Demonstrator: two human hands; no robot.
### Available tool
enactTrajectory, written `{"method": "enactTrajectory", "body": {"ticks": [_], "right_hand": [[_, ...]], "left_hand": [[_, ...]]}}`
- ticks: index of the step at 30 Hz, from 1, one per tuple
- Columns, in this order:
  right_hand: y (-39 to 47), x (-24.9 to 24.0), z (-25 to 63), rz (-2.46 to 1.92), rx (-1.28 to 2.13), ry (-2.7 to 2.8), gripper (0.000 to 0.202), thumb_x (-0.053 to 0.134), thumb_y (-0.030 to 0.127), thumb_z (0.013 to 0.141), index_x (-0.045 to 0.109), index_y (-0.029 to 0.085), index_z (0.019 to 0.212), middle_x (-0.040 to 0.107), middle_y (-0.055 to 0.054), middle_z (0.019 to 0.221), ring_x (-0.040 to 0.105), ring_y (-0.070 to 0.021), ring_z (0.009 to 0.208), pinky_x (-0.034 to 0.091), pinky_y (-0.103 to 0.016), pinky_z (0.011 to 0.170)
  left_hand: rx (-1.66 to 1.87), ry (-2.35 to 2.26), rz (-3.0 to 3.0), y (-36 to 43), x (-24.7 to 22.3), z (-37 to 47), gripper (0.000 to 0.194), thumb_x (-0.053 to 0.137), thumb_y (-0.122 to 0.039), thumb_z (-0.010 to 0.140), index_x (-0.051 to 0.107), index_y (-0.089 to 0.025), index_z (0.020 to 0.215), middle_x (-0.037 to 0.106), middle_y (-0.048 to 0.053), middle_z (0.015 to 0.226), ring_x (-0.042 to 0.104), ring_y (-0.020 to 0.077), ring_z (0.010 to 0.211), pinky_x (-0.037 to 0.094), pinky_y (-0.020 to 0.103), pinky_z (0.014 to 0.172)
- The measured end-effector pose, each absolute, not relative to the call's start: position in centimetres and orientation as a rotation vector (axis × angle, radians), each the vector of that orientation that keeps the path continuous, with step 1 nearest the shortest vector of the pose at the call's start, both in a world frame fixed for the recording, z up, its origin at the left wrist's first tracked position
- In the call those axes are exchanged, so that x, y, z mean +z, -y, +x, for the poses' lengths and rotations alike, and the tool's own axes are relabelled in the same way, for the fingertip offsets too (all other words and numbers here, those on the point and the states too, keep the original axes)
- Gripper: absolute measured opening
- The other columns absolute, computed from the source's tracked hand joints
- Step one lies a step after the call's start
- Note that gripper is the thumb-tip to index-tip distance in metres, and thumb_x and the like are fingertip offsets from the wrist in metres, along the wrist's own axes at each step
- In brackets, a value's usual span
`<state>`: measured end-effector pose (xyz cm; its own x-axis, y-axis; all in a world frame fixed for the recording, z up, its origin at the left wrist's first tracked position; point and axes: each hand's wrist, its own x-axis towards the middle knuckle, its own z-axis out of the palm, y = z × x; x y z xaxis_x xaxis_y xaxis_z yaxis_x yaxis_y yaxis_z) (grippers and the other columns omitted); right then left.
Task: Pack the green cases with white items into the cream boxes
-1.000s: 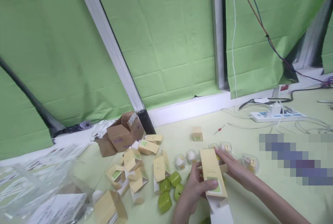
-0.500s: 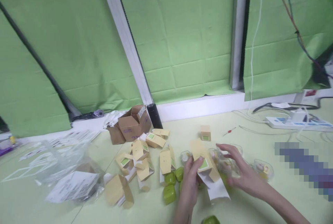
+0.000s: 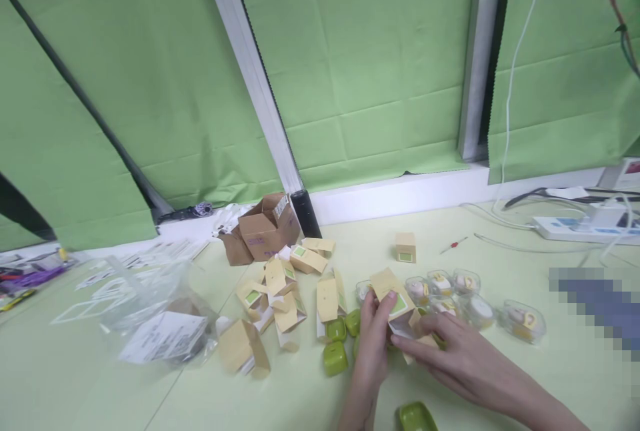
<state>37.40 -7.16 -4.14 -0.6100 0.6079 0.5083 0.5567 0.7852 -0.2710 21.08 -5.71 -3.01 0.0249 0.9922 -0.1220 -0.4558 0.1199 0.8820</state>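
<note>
My left hand [image 3: 374,331] is wrapped round a small yellowish cardboard box [image 3: 386,283] with a green label, held tilted above the table. Its open end faces me, showing white inner flaps. At that end, the fingers of my right hand [image 3: 453,354] are closed on a flap; their tips are partly hidden. Green plastic cases [image 3: 335,357] lie left of my left hand, and one green tray [image 3: 417,416] sits at the near edge of view. Beyond my right hand are several clear-shelled pieces [image 3: 480,309] with white and yellow parts.
Several opened small boxes [image 3: 283,277] are heaped to the left, before a brown carton [image 3: 265,234] and a black cylinder [image 3: 306,214]. A plastic bag [image 3: 165,324] lies further left. One upright box [image 3: 405,247], a red-gripped tool [image 3: 454,244] and a power strip [image 3: 575,227] stand behind.
My right hand has moved from beside the box onto its open end, and the long white flap has been pushed in or folded. The camera view has shifted slightly.
</note>
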Motion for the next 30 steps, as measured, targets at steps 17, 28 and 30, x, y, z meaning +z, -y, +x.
{"method": "enactTrajectory", "body": {"ticks": [17, 28, 30], "right_hand": [[7.6, -4.2, 37.6, -0.991, 0.320, 1.910, 0.028, 0.057, 0.029, 0.085, 0.048, 0.027, 0.112, 0.056, -0.007, 0.101, 0.059, -0.0205, 0.085, 0.054, -0.032, 0.069], [14.4, -8.6, 44.1, -1.202, 0.411, 1.732, 0.018, 0.056, 0.028, 0.084, 0.063, 0.028, 0.101, 0.062, -0.006, 0.108, 0.061, -0.0233, 0.103, 0.054, -0.026, 0.083], [15.1, -8.9, 44.5, -1.177, 0.400, 1.779, 0.012, 0.056, 0.026, 0.085, 0.067, 0.027, 0.090, 0.064, -0.006, 0.106, 0.061, -0.0238, 0.102, 0.054, -0.027, 0.084]], "left_hand": [[1.130, -0.823, 1.065, 6.3, -2.7, 21.5, 0.043, 0.067, -0.033, 0.074, 0.051, -0.017, 0.111, 0.061, 0.010, 0.113, 0.056, 0.0258, 0.106, 0.045, 0.035, 0.087], [0.596, -1.093, 1.643, 12.4, -5.0, 25.8, 0.066, 0.061, -0.011, 0.060, 0.039, -0.014, 0.122, 0.058, 0.014, 0.113, 0.055, 0.0296, 0.103, 0.042, 0.036, 0.085], [0.659, -1.029, 1.692, 13.0, -6.2, 26.3, 0.064, 0.055, -0.007, 0.060, 0.038, -0.013, 0.121, 0.057, 0.014, 0.115, 0.055, 0.0269, 0.103, 0.041, 0.033, 0.087]]}}
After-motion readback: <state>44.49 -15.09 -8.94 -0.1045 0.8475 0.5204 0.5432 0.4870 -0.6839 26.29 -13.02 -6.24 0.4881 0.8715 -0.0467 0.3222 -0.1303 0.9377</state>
